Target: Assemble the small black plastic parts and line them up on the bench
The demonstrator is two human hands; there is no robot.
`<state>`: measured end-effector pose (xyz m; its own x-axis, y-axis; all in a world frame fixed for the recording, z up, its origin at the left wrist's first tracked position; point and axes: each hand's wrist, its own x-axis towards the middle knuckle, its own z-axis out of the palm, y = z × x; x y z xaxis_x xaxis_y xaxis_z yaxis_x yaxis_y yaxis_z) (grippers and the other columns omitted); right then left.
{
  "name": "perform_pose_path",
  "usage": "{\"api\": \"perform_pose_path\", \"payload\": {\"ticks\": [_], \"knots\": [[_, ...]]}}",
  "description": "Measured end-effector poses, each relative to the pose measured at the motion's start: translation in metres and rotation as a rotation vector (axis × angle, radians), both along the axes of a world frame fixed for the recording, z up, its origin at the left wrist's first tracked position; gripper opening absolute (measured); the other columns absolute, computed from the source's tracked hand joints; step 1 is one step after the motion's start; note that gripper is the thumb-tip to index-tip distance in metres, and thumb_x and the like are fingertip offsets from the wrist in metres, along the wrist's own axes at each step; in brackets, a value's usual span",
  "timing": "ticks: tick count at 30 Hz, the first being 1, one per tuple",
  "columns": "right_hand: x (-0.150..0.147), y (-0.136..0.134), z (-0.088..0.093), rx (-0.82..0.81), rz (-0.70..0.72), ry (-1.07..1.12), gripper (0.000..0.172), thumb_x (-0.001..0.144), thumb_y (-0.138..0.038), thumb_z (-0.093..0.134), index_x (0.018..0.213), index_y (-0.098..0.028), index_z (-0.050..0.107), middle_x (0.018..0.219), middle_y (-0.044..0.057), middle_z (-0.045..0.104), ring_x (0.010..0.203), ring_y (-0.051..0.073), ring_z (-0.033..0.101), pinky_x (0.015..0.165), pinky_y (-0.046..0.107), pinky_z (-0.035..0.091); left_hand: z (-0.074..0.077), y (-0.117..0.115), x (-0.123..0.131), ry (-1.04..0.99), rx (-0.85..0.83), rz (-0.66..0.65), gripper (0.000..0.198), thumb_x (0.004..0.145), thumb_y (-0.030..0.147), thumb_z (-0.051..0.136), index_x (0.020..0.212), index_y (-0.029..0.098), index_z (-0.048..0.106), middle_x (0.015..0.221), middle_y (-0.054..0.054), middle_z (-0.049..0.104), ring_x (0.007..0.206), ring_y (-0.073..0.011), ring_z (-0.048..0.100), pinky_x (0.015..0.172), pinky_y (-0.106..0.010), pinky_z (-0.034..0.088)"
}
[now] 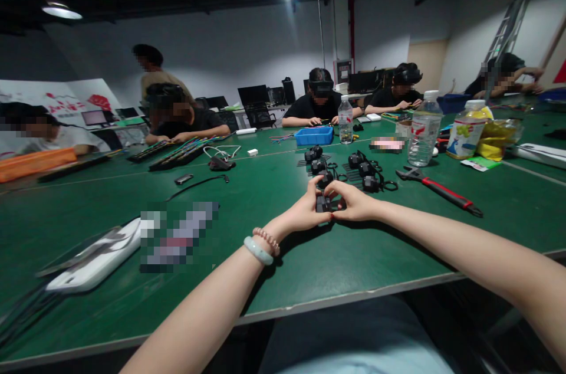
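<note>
My left hand (306, 209) and my right hand (357, 202) meet over the green table (354, 262). Between their bent fingers and thumbs is a small black block-like part (323, 203), gripped from both sides. Its exact kind I cannot make out, and my fingers cover some of it. Just beyond lie similar black parts in two rows, a left row (316, 166) and a right row (366, 169), several of them with black rings and thin dark prongs. A pale bangle (258, 251) and a beaded bracelet (267, 239) are on my left wrist.
An adjustable wrench (442, 190) with red-black handle lies to the right, near a clear bottle (424, 129). Left are a white power strip (95, 259) and a black cable (198, 185). A blue bin (313, 136) stands farther back. Several people sit around the tables.
</note>
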<state>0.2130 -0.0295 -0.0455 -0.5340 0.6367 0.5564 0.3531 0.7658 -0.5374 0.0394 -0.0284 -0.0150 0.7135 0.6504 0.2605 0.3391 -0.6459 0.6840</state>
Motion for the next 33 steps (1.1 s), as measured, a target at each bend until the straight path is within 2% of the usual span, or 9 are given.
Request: {"api": "perform_pose_path", "payload": {"ticks": [9,15,20,26,33], "knots": [[0.0009,0.001,0.0016,-0.029,-0.007,-0.015,0.04,0.057,-0.013,0.058,0.094,-0.017,0.044,0.092,0.003,0.048,0.077,0.012,0.048,0.053,0.019,0.043,-0.0024,0.0024,-0.0014,0.001,0.038,0.01,0.081,0.062,0.019,0.057,0.125,0.019,0.006,0.109,-0.009,0.039,0.094,-0.0179,0.047,0.082,-0.036,0.038],[0.0032,0.0028,0.0024,-0.042,0.01,-0.017,0.041,0.057,-0.016,0.06,0.094,-0.017,0.045,0.091,0.004,0.049,0.077,0.013,0.049,0.054,0.021,0.043,-0.0013,0.0009,-0.0006,0.007,0.017,0.017,0.081,0.062,0.019,0.057,0.125,0.019,0.006,0.104,-0.008,0.043,0.088,-0.0171,0.05,0.078,-0.036,0.041],[0.0048,0.0039,0.0028,-0.044,0.022,-0.012,0.042,0.056,-0.019,0.062,0.094,-0.016,0.045,0.091,0.004,0.049,0.075,0.012,0.05,0.056,0.022,0.044,0.0032,-0.0024,0.0005,0.006,-0.003,-0.009,0.08,0.062,0.019,0.057,0.124,0.018,0.006,0.105,-0.008,0.043,0.092,-0.0175,0.049,0.081,-0.035,0.039],[0.0055,0.0042,0.0039,-0.064,0.038,-0.024,0.041,0.059,-0.021,0.061,0.096,-0.016,0.045,0.091,0.004,0.05,0.074,0.012,0.05,0.057,0.022,0.044,0.0035,-0.003,0.0005,0.015,-0.045,-0.007,0.082,0.061,0.017,0.057,0.124,0.019,0.004,0.101,-0.007,0.045,0.085,-0.0167,0.051,0.074,-0.035,0.043],[0.0063,0.004,0.0071,-0.066,0.038,-0.041,0.042,0.059,-0.023,0.061,0.097,-0.016,0.045,0.089,0.003,0.051,0.073,0.012,0.05,0.058,0.023,0.044,0.002,-0.0019,-0.0003,0.026,-0.032,0.009,0.085,0.059,0.018,0.059,0.125,0.02,0.005,0.104,-0.008,0.042,0.088,-0.0179,0.05,0.077,-0.036,0.042]]}}
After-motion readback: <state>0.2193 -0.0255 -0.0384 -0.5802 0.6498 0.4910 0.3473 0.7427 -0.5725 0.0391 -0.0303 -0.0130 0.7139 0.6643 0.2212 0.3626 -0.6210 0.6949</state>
